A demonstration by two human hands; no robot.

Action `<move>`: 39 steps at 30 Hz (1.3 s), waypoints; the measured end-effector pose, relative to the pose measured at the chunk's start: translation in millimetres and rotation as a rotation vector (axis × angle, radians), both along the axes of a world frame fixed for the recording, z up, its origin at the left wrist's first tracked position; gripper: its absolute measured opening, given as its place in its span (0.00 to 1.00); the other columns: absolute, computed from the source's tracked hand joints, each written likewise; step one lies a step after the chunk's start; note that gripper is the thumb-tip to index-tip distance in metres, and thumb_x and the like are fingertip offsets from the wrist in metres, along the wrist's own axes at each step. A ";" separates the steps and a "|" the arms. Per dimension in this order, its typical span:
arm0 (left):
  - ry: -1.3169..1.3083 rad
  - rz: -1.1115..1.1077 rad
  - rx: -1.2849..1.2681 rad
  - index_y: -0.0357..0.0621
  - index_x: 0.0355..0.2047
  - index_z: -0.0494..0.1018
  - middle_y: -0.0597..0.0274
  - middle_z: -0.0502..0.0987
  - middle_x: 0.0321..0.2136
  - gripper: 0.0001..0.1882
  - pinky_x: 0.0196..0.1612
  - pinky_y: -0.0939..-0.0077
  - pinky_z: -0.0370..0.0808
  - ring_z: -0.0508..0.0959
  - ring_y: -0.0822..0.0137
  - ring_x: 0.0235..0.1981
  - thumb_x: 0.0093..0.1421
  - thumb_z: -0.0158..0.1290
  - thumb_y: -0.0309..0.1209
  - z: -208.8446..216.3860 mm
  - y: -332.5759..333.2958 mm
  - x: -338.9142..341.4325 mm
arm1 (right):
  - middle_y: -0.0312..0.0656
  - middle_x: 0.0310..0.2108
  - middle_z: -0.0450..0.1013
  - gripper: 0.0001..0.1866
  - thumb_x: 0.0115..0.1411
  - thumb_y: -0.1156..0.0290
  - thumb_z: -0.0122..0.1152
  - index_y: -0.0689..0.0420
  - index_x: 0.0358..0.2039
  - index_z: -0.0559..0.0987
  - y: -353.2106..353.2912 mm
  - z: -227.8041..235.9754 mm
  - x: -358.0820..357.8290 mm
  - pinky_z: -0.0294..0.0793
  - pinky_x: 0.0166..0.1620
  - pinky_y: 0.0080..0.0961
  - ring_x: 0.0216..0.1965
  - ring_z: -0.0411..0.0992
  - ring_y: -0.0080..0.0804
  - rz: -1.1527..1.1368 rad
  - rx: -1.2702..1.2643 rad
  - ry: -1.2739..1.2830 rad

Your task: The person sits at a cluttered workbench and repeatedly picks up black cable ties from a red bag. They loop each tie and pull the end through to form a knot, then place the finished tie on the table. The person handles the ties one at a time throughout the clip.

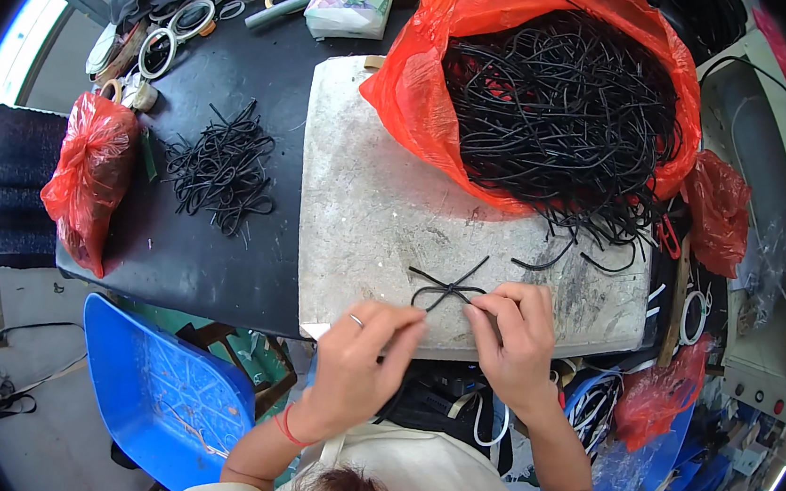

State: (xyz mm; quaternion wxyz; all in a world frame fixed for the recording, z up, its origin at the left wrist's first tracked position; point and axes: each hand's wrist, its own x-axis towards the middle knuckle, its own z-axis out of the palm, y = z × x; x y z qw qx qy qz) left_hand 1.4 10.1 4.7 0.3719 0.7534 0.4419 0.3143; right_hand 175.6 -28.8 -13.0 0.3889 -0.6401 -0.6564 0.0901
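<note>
A thin black cord (449, 289), looped into a small bow with two loose ends pointing away from me, is stretched between my hands just above the pale board (367, 224). My left hand (361, 356) pinches the cord's near-left side between thumb and fingers, slightly blurred. On the other side, my right hand (518, 338) grips the bow's right loop with thumb and forefinger. Two short loose cords (543, 257) lie on the board beyond my right hand. A heap of straight black cords (557, 110) spills from an open red plastic bag (408, 86) at the far side.
Left of the board, a pile of knotted black cords (223, 168) lies on the black tabletop (175, 253), beside a tied red bag (92, 174). Tape rolls (157, 52) and a tissue pack (353, 0) stand farther back. A blue plastic chair (161, 394) stands below left.
</note>
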 end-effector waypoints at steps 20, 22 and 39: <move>-0.882 -0.163 -1.093 0.35 0.35 0.71 0.63 0.74 0.30 0.07 0.35 0.82 0.73 0.75 0.75 0.31 0.59 0.49 0.27 6.4 8.6 8.5 | 0.36 0.30 0.71 0.07 0.59 0.74 0.53 0.63 0.35 0.73 13.7 36.8 -17.6 0.66 0.26 0.13 0.26 0.66 0.16 0.215 -0.384 1.262; -0.830 -0.153 -1.012 0.35 0.35 0.71 0.63 0.74 0.29 0.07 0.34 0.83 0.72 0.75 0.75 0.31 0.58 0.49 0.26 9.8 7.8 8.7 | 0.37 0.28 0.72 0.08 0.60 0.72 0.51 0.64 0.35 0.73 12.5 38.1 -19.7 0.67 0.26 0.13 0.23 0.66 0.16 0.201 -0.417 1.318; -0.864 -0.045 -0.938 0.34 0.34 0.71 0.62 0.75 0.28 0.07 0.38 0.82 0.71 0.75 0.74 0.31 0.58 0.50 0.26 1.6 1.6 6.9 | 0.39 0.34 0.71 0.10 0.60 0.71 0.49 0.64 0.39 0.70 11.7 41.9 -21.4 0.68 0.34 0.15 0.32 0.67 0.17 0.180 -0.416 1.378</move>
